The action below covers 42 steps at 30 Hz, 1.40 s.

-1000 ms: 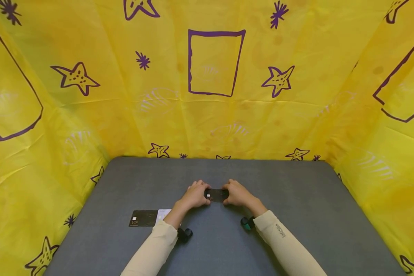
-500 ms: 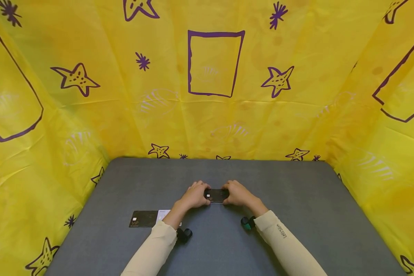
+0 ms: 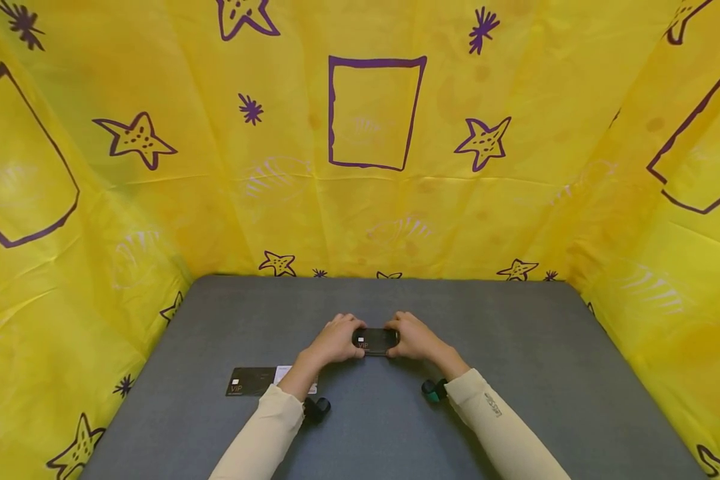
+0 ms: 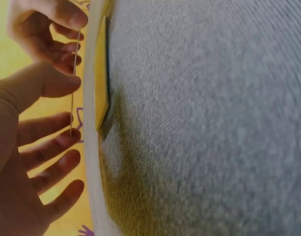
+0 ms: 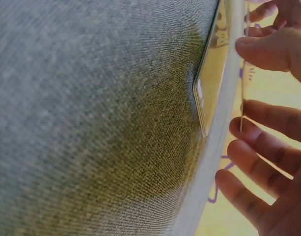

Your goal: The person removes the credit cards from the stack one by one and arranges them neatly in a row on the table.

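Observation:
Both hands hold a thin black card marked VIP (image 3: pixel 378 341) by its opposite short ends, near the middle of the table. My left hand (image 3: pixel 336 339) pinches the left end between thumb and fingers, and my right hand (image 3: pixel 417 337) pinches the other. The wrist views show this card edge-on, as a fine line (image 4: pixel 73 98) between the fingers. Beneath it, with a gap between, a flat shiny piece with cut corners (image 5: pixel 209 83) lies on the table and reflects yellow. From the head camera, the held card mostly hides that piece.
On the grey table (image 3: pixel 516 347), left of my left forearm, lie another black VIP card (image 3: pixel 251 382) and a whitish card (image 3: pixel 283 373) partly covered by the wrist. Yellow cloth walls with purple drawings (image 3: pixel 372 200) enclose the table at the back and sides.
Both hands keep their grip and stay nearly in place. The held card appears slightly raised, with a dark edge now showing along its near side.

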Motion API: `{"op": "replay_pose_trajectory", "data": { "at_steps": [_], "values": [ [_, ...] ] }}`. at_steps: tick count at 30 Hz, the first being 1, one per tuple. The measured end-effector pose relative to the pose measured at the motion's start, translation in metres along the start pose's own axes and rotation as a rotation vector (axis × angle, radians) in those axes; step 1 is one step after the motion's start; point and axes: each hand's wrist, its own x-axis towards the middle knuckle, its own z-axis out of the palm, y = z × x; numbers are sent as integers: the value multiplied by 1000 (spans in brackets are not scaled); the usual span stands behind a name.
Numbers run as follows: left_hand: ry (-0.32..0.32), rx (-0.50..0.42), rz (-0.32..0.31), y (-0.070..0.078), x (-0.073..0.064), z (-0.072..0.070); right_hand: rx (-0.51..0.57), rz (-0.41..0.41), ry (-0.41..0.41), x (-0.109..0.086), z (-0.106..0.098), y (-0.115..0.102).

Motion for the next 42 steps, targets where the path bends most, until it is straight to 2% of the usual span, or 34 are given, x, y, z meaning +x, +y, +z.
{"op": "replay_pose_trajectory", "data": {
  "at_steps": [7,20,42],
  "values": [
    [9,-49,20,-1,-5,-5,21,-7,5,-3,-1,0],
    [50,-98,50,-2,-16,-3,37,-16,19,-11,-5,-7],
    [100,-97,57,0,-27,-7,51,-22,32,-16,-4,-13]
  ]
}}
